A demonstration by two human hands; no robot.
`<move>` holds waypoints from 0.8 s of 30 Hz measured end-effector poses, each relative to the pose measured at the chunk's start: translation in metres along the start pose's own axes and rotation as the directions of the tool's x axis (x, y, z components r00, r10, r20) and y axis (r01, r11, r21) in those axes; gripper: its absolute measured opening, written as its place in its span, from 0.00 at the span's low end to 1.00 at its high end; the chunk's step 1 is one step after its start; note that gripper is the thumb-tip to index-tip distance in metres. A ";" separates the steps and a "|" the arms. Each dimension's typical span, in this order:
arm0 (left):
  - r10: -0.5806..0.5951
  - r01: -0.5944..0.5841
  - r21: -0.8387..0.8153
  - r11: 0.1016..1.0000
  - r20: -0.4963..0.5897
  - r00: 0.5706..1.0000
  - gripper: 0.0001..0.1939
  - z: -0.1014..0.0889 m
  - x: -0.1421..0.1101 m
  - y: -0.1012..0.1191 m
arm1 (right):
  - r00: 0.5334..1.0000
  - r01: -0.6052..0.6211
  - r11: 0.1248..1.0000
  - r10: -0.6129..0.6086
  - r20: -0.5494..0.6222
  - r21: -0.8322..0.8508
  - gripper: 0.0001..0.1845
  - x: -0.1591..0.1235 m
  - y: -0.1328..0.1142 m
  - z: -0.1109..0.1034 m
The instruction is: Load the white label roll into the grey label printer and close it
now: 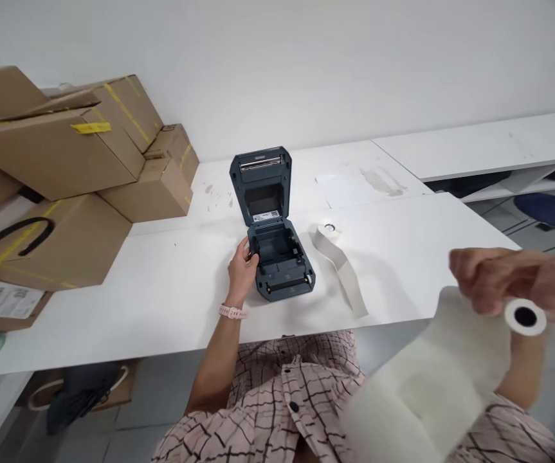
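A dark label printer [284, 263] stands on the white table with its lid [262, 186] raised and its paper bay exposed. My left hand [242, 273] grips the printer's left side, thumb over the rim. Off to the right, above the table's front edge, my right hand [518, 280] is closed on a small paper roll [512, 316], its fingers blurred by motion. From this roll a wide paper strip [431, 386] hangs down to the lower left, in front of my shirt. Right of the printer lies another roll of label paper [326, 231] with a partly unrolled tail.
Cardboard boxes [65, 154] are stacked at the table's left end, with a black curved strap [14, 235] on one. A white sheet [339, 190] lies toward the back of the table [171, 308]. Beyond its right end are a low shelf [480, 148] and a blue seat [552, 213].
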State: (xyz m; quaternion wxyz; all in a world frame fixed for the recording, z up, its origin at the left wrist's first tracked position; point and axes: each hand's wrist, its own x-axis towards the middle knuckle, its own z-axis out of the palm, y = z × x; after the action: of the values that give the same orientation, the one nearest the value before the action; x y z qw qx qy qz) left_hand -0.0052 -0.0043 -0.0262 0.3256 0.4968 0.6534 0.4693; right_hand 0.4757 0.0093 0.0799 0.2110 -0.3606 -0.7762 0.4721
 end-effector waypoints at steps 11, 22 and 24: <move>-0.012 0.011 -0.025 1.000 -0.040 0.999 0.32 0.001 0.002 -0.004 | 0.976 -0.180 0.969 0.197 -0.088 0.169 0.34 0.061 0.081 0.029; -0.021 0.021 -0.077 0.997 -0.008 1.000 0.33 0.003 0.001 -0.001 | 0.995 -0.061 0.921 0.086 -0.047 0.384 0.41 0.130 0.119 0.054; -0.014 0.013 -0.073 0.997 -0.017 1.000 0.33 0.003 0.001 -0.001 | 0.996 -0.069 0.920 0.085 -0.025 0.387 0.40 0.126 0.118 0.052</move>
State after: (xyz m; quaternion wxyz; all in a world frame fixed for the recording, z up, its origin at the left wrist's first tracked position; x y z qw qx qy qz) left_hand -0.0034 -0.0023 -0.0282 0.3408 0.4759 0.6423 0.4948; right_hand 0.4016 0.1094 -0.0508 0.2751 -0.3520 -0.6490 0.6158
